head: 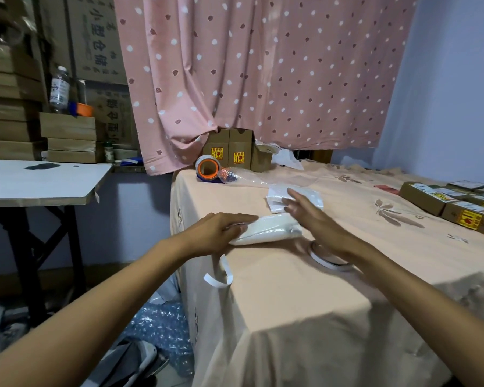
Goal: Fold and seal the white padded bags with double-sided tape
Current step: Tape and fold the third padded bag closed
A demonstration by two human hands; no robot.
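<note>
Two hands were over the table point(277, 289). The left hand point(218, 230) lay flat, fingers loosely spread, pressing on the left end of one folded bag point(266, 230) near the table's left edge. The right hand point(310, 216) hovered open with fingers extended, blurred, above the bag's right end; whether it touched the bag could not be told. It gripped nothing.

Behind it lay a small stack of bags point(294, 198), partly hidden by the fingers, so their count was unclear. One tape roll point(327, 259) sat just right of the folded bag, half covered by the right forearm. One white strip point(221, 275) curled over the table's edge below the left wrist.

At the back stood one orange dispenser point(207, 169) and three brown boxes point(236, 152). More boxes point(453, 202) at the right were cut off by the frame.
</note>
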